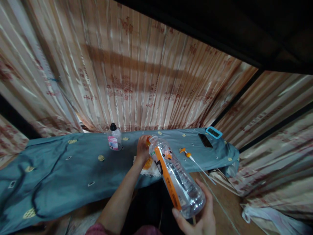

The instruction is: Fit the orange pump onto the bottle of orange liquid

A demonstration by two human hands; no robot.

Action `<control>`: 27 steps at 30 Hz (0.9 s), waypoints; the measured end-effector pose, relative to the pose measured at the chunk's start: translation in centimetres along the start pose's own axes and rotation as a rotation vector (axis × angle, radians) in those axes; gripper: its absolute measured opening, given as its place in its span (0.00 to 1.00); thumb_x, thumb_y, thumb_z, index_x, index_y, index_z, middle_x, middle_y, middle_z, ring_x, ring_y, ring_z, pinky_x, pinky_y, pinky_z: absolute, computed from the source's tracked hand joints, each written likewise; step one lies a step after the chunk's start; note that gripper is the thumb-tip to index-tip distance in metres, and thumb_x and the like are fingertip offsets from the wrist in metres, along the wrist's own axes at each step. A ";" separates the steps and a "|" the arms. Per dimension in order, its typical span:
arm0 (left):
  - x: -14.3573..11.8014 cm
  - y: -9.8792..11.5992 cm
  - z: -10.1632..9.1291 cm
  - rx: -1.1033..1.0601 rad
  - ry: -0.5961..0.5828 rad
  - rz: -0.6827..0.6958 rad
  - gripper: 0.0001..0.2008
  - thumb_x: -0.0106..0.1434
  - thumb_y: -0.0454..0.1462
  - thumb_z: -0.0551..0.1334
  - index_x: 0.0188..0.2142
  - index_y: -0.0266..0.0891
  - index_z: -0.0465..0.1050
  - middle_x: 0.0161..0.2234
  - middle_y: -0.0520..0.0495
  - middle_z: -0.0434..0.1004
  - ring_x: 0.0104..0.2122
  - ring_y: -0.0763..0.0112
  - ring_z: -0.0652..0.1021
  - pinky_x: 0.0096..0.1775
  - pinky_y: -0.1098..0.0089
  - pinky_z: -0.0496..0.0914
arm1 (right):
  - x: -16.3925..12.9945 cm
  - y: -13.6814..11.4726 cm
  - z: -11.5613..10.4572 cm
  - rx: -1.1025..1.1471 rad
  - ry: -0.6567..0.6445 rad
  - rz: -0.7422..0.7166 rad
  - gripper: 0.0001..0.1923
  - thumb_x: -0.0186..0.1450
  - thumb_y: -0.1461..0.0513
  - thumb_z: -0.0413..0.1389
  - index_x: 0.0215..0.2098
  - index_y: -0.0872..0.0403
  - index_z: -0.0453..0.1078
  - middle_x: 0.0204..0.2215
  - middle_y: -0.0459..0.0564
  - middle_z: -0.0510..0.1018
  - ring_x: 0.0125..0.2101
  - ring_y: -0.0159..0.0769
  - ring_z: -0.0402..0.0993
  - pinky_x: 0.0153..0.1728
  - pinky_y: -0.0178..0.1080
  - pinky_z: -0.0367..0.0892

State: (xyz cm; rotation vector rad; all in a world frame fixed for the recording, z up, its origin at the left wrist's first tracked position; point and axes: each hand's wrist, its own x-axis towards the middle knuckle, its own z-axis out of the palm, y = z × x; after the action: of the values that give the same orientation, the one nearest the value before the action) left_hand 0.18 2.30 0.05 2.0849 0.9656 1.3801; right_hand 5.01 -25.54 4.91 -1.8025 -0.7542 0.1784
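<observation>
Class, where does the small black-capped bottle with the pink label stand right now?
The small bottle stands upright on the blue cloth, left of the left hand.

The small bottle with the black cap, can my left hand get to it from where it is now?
Probably yes. The small bottle stands upright on the blue cloth, just left of your left hand, with bare cloth between them. That hand does grip something orange, though.

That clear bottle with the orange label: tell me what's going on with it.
The right hand holds the clear bottle by its base, tipped neck-first toward the blue-clothed table. The left hand is at the bottle's mouth, on something orange there. An orange pump tube lies on the cloth nearby, and a small black-capped bottle stands further left.
</observation>
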 end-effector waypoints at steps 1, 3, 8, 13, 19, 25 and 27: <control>0.0 0.0 0.0 -0.003 0.004 0.008 0.03 0.61 0.35 0.61 0.35 0.43 0.71 0.36 0.47 0.78 0.39 0.61 0.77 0.44 0.62 0.71 | 0.0 -0.1 0.0 0.000 0.000 -0.002 0.45 0.53 0.43 0.62 0.61 0.52 0.54 0.58 0.63 0.67 0.57 0.59 0.67 0.49 0.52 0.67; 0.0 0.0 0.0 -0.007 0.005 0.020 0.03 0.61 0.35 0.61 0.35 0.44 0.71 0.36 0.47 0.78 0.39 0.60 0.77 0.43 0.62 0.71 | 0.0 -0.2 0.0 0.000 -0.004 -0.003 0.44 0.53 0.44 0.62 0.60 0.53 0.54 0.59 0.64 0.66 0.57 0.59 0.66 0.49 0.52 0.67; 0.1 -0.1 0.0 0.005 -0.006 0.006 0.02 0.62 0.36 0.61 0.36 0.43 0.72 0.36 0.47 0.78 0.39 0.60 0.77 0.44 0.61 0.71 | 0.0 -0.1 -0.1 0.012 -0.017 0.032 0.45 0.51 0.44 0.63 0.61 0.50 0.53 0.59 0.61 0.66 0.56 0.57 0.68 0.51 0.52 0.67; 0.0 -0.1 0.0 0.000 -0.004 0.016 0.02 0.61 0.36 0.61 0.35 0.43 0.72 0.36 0.47 0.78 0.39 0.60 0.77 0.44 0.61 0.72 | 0.1 -0.3 -0.1 0.025 -0.023 0.041 0.45 0.51 0.45 0.62 0.61 0.50 0.53 0.58 0.61 0.66 0.55 0.57 0.69 0.51 0.54 0.67; 0.0 -0.2 0.1 0.013 0.003 0.022 0.03 0.63 0.36 0.61 0.37 0.41 0.72 0.37 0.47 0.78 0.40 0.61 0.76 0.44 0.61 0.71 | 0.1 -0.4 0.0 -0.005 0.001 0.010 0.44 0.52 0.45 0.62 0.60 0.51 0.54 0.58 0.62 0.67 0.55 0.57 0.69 0.49 0.51 0.69; 0.0 -0.3 0.1 0.004 0.006 0.026 0.03 0.63 0.37 0.61 0.36 0.42 0.72 0.37 0.46 0.77 0.40 0.61 0.77 0.44 0.61 0.71 | 0.0 -0.4 0.0 -0.003 -0.005 0.021 0.44 0.52 0.44 0.62 0.61 0.51 0.54 0.57 0.61 0.68 0.53 0.56 0.71 0.49 0.51 0.68; 0.0 -0.2 0.1 -0.001 0.009 0.023 0.02 0.62 0.36 0.62 0.36 0.43 0.72 0.37 0.47 0.78 0.39 0.61 0.77 0.44 0.62 0.71 | 0.1 -0.4 0.0 -0.015 -0.004 0.005 0.43 0.53 0.44 0.61 0.60 0.52 0.54 0.58 0.62 0.67 0.55 0.57 0.69 0.48 0.50 0.68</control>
State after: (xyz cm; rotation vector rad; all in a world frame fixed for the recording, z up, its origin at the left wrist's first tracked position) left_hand 0.21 2.43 -0.16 2.0975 0.9468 1.4021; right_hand 4.89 -25.43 5.25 -1.8186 -0.7554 0.1806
